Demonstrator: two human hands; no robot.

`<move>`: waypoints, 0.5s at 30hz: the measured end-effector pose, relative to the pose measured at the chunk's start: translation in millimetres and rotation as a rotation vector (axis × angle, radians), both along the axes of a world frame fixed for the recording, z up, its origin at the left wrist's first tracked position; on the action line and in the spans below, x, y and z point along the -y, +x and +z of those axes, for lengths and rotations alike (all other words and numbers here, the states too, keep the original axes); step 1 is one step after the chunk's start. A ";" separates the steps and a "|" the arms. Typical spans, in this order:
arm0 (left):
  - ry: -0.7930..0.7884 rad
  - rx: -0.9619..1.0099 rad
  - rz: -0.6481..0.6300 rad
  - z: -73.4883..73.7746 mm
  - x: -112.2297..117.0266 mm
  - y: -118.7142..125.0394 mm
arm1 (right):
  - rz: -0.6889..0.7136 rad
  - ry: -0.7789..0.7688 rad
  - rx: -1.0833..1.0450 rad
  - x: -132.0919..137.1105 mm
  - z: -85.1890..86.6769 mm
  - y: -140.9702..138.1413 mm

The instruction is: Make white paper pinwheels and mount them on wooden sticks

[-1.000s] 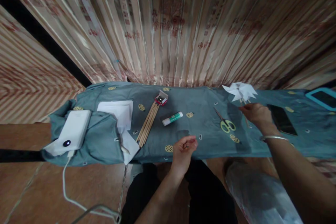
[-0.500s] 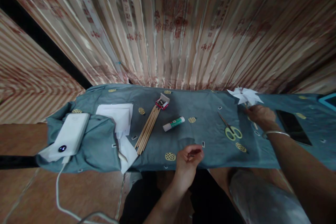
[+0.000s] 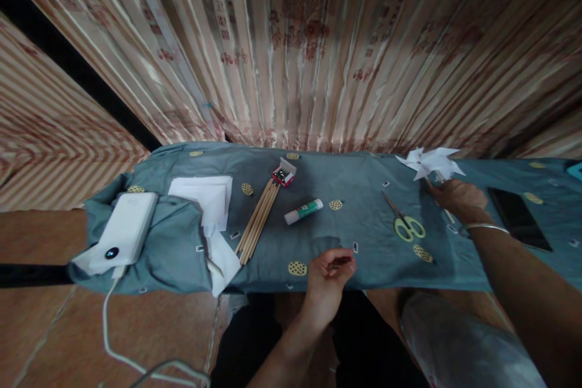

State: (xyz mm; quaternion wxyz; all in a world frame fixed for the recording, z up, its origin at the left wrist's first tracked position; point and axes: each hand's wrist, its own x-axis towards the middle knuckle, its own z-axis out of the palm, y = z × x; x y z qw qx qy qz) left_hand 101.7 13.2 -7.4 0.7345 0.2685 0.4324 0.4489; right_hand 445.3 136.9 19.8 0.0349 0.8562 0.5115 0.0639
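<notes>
My right hand grips the wooden stick of a white paper pinwheel at the far right of the blue-grey cloth. The pinwheel's head lies near the cloth's back edge. My left hand rests at the front edge with fingers curled in a loose pinch; what it holds, if anything, is too small to make out. Yellow-handled scissors lie between the two hands. A glue stick, a bundle of wooden sticks and a small red box lie left of centre.
White paper sheets and a white power bank with a cable sit at the left. A dark phone lies right of my right wrist. A striped curtain hangs behind. A clear plastic bag is on my lap.
My right hand has carried the pinwheel a little farther right and back on the cloth. The left hand has stayed curled at the front edge.
</notes>
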 end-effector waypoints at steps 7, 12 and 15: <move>0.013 -0.015 -0.005 -1.7 2.9 -0.6 | 0.024 -0.060 0.072 19.3 13.0 -40.4; 0.019 -0.017 -0.014 1.3 4.3 -3.2 | 0.360 0.054 -0.031 43.5 -5.3 -93.8; 0.003 -0.002 -0.001 2.1 6.1 -4.2 | 0.484 0.100 -0.304 48.7 1.6 -144.6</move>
